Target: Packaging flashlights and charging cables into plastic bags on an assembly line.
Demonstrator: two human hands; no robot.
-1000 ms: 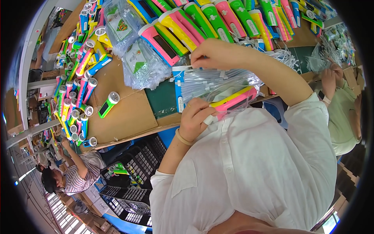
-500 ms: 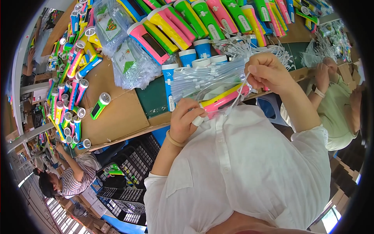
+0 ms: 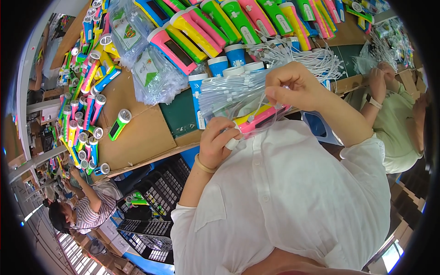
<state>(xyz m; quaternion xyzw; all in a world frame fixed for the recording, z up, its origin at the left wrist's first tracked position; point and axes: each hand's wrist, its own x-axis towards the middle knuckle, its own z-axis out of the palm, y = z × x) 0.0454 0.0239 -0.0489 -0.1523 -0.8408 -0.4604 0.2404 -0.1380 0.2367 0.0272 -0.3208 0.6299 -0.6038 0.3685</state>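
Note:
A pink and yellow flashlight lies close to my body inside a clear plastic bag. My left hand is closed on the near left end of this bag, with a white wrap on one finger. Above the bag, my right hand pinches a thin white cable, which hangs down over the flashlight. Just behind, a stack of flat clear bags rests on several blue flashlights with white rims. A bundle of white cables spreads beyond my right hand.
Flashlights in rows cover the back of the table, with packs of clear bags beside them. More flashlights crowd the left, one green flashlight apart on cardboard. Black crates stand below. Co-workers sit left and right.
My right hand has moved left and slightly down with the cable, toward the middle of the bag. The left hand keeps its hold on the bag.

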